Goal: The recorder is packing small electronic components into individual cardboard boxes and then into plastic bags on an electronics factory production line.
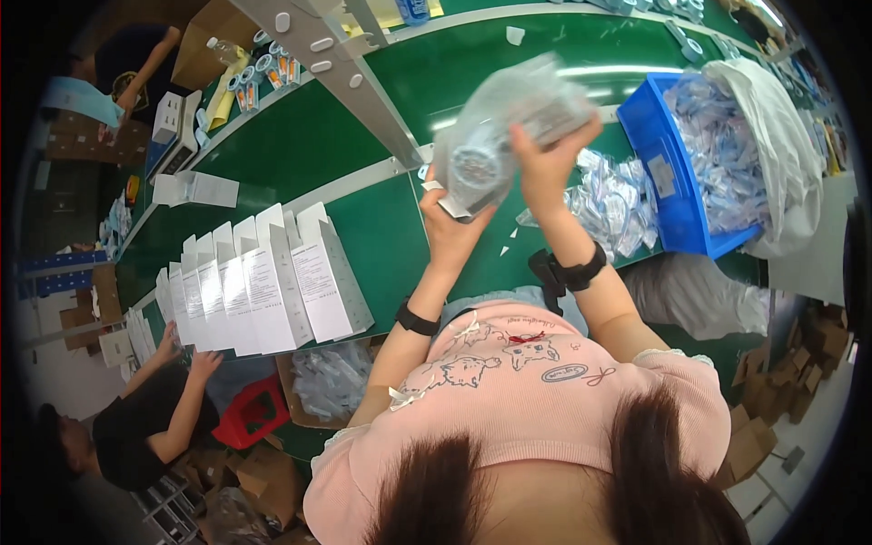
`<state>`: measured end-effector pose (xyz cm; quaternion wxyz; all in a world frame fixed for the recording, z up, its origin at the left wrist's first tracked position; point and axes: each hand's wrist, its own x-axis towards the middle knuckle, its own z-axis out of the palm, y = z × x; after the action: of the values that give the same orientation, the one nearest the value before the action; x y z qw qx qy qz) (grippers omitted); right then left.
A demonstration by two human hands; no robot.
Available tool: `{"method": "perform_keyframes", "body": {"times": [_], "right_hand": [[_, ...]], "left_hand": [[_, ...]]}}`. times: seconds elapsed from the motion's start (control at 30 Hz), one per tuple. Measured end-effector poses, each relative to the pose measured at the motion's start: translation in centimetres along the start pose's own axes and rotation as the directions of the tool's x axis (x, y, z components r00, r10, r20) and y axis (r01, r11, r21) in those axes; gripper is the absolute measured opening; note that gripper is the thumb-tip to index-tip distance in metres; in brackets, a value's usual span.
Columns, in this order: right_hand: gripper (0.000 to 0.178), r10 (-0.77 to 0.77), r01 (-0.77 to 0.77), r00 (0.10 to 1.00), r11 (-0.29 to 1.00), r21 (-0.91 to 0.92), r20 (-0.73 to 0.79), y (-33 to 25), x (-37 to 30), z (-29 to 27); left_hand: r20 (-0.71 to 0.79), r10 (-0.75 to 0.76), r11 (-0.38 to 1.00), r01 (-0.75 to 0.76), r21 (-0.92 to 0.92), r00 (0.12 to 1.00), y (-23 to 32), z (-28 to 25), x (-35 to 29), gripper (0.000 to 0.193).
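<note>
Both raised: left hand (451, 222), right hand (543, 159) grip plastic bag (500, 123).

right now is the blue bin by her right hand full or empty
Full: the blue bin is heaped to its rim with small clear-wrapped packets, and more lie spilled on the green belt beside it.

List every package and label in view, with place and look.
Clear plastic bag: held up in both hands, crinkled.
White boxes: upright row, left on green table, printed label panels.
Blue bin: right, full of small clear packets, grey label on side.
</note>
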<state>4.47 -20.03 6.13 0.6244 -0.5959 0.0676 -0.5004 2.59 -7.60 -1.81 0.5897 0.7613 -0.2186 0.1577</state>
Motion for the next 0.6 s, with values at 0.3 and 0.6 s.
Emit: {"method": "perform_keyframes", "body": {"times": [0.3,0.6], "right_hand": [[0.049,-0.162,0.449,0.623,0.875,-0.18,0.765,-2.3,-3.5,-2.2],[0.044,0.162,0.342,0.549,0.852,-0.397,0.82,-5.5,-1.3,-2.7]], "left_hand": [[-0.201,-0.239,0.969,0.219,-0.118,0.95,-2.5,-2.8,-1.0,0.071],[0.014,0.096,0.992,-0.097,0.087,0.995,-2.1,-3.9,-4.8,0.073]]}}
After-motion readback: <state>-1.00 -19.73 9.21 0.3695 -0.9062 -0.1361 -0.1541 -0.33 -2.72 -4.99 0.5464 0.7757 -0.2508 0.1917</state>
